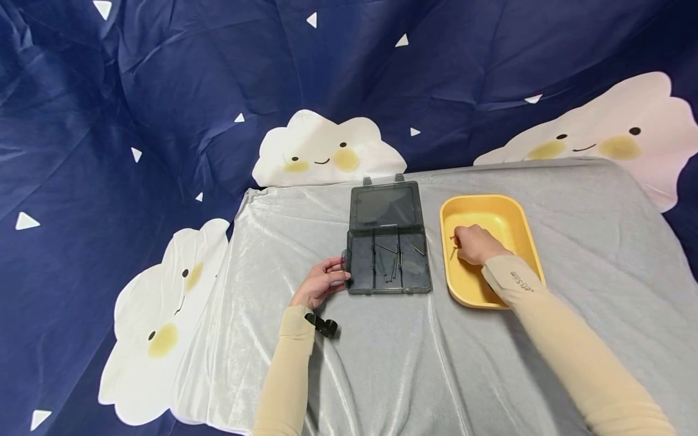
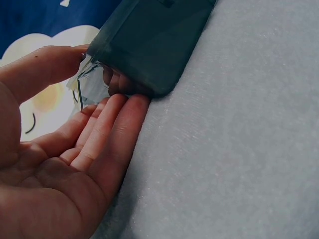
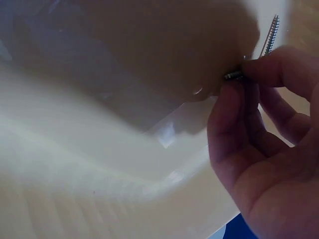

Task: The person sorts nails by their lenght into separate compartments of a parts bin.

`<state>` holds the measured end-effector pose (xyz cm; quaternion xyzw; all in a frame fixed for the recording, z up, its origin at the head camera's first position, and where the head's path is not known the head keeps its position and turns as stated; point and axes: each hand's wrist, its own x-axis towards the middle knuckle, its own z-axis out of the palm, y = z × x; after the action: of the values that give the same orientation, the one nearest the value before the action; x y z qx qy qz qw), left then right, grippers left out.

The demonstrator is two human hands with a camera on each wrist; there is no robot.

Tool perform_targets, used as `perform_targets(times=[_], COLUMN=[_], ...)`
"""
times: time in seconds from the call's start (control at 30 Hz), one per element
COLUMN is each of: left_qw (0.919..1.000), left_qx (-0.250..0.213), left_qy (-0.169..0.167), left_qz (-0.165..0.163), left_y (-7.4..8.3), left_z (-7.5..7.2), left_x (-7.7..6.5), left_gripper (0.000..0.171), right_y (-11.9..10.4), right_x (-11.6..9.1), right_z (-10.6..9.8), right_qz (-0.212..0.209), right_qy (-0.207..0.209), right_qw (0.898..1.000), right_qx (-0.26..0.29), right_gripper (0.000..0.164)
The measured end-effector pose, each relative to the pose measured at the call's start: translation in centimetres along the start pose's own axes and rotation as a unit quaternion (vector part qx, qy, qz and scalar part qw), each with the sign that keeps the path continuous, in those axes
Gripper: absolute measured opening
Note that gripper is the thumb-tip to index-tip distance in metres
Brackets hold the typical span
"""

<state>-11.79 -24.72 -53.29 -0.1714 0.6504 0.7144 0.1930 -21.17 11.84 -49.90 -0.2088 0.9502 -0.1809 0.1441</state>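
Note:
My left hand (image 1: pixel 322 283) holds the left side of a dark, see-through compartment box (image 1: pixel 360 266). In the left wrist view the thumb is at its top edge and the fingertips touch its side. The lid (image 1: pixel 386 206) lies folded back, away from me. Several screws (image 1: pixel 386 248) lie in the middle compartment, and another screw (image 1: pixel 418 250) is in the right one. Inside a yellow tray (image 1: pixel 491 201), my right hand (image 1: pixel 477 244) pinches a small screw (image 3: pixel 233 75) between thumb and forefinger, most of it hidden. Beyond the fingers is another threaded screw (image 3: pixel 271 35).
A grey plush cloth (image 1: pixel 392 351) covers the table under box and tray. Behind it hangs a dark blue fabric (image 1: pixel 349 60) with cloud faces and white triangles. A black strap device (image 1: pixel 323 325) is on the left wrist.

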Motion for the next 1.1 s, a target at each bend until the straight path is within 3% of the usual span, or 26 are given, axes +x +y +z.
perform_targets(times=[0.63, 1.1], left_qw=[0.9999, 1.0000], left_qx=[0.007, 0.007], left_qy=[-0.009, -0.003], left_qz=[-0.001, 0.000], left_y=[-0.1, -0.1], left_z=[-0.1, 0.0], left_x=[0.0, 0.1], left_gripper=[0.059, 0.056], right_y=[0.1, 0.4], right_x=[-0.6, -1.0], right_z=[-0.7, -1.2], right_qz=[0.047, 0.050], right_qy=[-0.036, -0.035], right_qw=[0.998, 0.997], right_qx=[0.019, 0.043], right_gripper=[0.013, 0.017])
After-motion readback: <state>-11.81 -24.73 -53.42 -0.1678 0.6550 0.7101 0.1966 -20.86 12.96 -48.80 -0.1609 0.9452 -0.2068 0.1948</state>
